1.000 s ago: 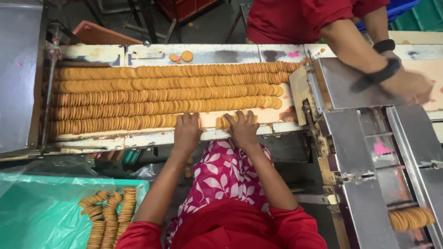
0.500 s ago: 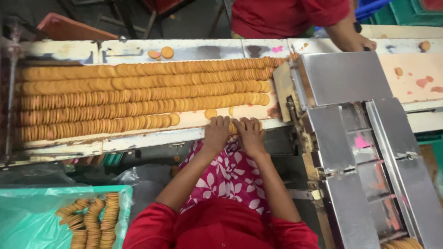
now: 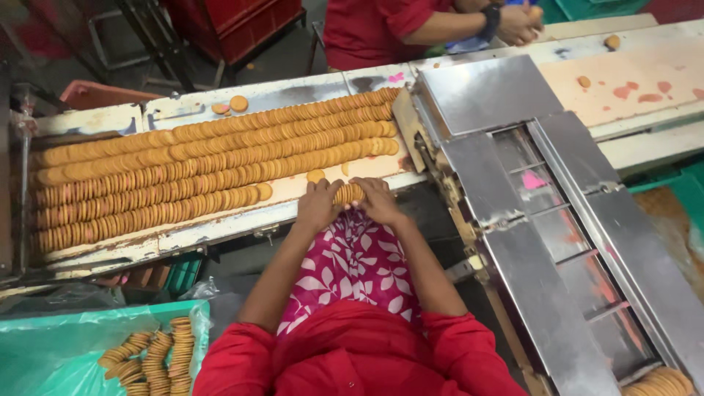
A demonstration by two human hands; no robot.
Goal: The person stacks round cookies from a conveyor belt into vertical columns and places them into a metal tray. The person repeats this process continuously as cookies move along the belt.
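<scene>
My left hand (image 3: 317, 205) and my right hand (image 3: 379, 200) press from both sides on a short stack of round golden biscuits (image 3: 348, 193) at the near edge of the conveyor belt (image 3: 220, 224). Long rows of overlapping biscuits (image 3: 205, 158) fill the belt to the left and beyond my hands. Two single biscuits (image 3: 316, 176) lie just past my fingers.
A steel chute machine (image 3: 535, 213) runs down the right side, biscuits (image 3: 664, 381) at its lower end. A green bin (image 3: 44, 359) at bottom left holds biscuit stacks (image 3: 150, 359). Another person in red (image 3: 411, 22) works across the belt. Two loose biscuits (image 3: 230, 105) sit on the far rim.
My hands have closed together on a short stack and drawn it to the belt's near edge. The view shifted right. The other person's arm pulled back from the steel machine.
</scene>
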